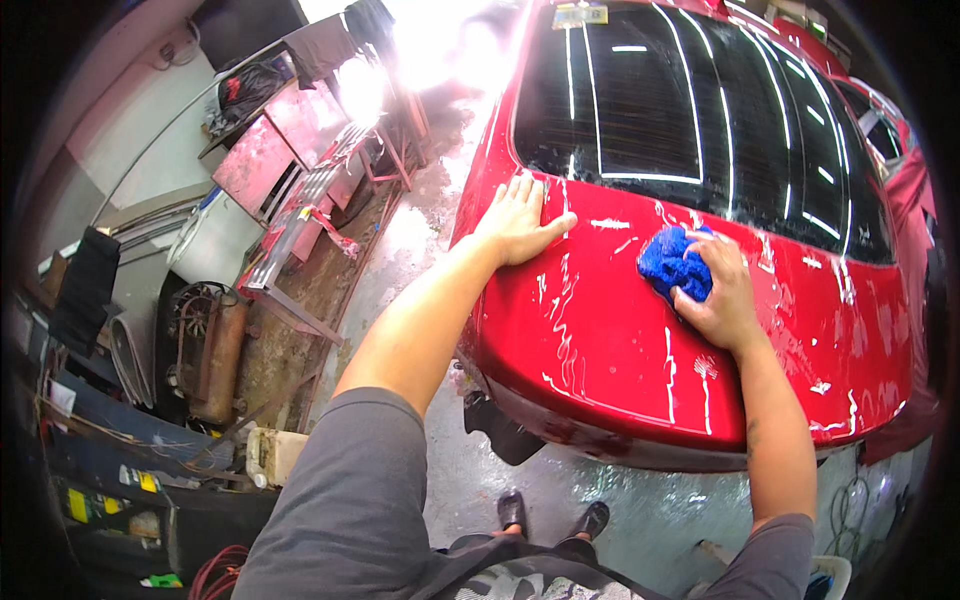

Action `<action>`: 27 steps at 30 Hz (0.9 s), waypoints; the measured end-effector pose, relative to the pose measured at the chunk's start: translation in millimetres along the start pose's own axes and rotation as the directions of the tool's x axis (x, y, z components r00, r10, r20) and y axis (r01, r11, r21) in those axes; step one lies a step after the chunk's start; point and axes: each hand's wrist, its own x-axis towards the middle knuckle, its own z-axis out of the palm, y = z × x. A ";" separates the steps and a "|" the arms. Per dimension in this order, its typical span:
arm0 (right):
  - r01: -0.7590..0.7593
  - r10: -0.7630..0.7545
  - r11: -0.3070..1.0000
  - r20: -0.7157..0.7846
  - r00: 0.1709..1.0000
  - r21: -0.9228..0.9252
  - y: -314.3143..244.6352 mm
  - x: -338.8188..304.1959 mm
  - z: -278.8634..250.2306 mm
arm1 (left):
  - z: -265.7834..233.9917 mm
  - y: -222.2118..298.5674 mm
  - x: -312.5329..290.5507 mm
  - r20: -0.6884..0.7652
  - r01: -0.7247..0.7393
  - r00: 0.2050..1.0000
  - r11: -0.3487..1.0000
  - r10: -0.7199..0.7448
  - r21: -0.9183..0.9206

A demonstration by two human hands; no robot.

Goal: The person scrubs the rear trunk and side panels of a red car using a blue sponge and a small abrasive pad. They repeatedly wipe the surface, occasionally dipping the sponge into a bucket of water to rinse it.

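The right hand (725,300) is clasping a blue cloth (664,264) on the red car panel (622,345), the left hand (518,224) is lying flat, thumb wide, to its left, and white streaks (669,372) either side are suggesting wiping is partly done.

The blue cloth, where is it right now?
In the head view, the blue cloth is right of centre, in the right hand on the red car, just below the dark window.
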 end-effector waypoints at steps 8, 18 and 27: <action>-0.046 0.047 0.999 0.024 0.999 -0.019 18.5 -7.0 -15.2 | 13.3 13.2 -110.1 0.101 -0.222 0.971 0.974 0.217 0.046; -0.005 0.007 0.997 0.021 1.000 -0.076 33.3 -12.1 -15.0 | 24.9 -18.6 -69.0 0.091 -0.336 0.938 0.942 0.336 -0.014; 0.008 -0.008 1.000 -0.001 1.000 0.002 24.2 -2.2 -6.0 | 14.7 4.2 -1.7 0.086 -0.194 0.978 0.981 0.191 0.030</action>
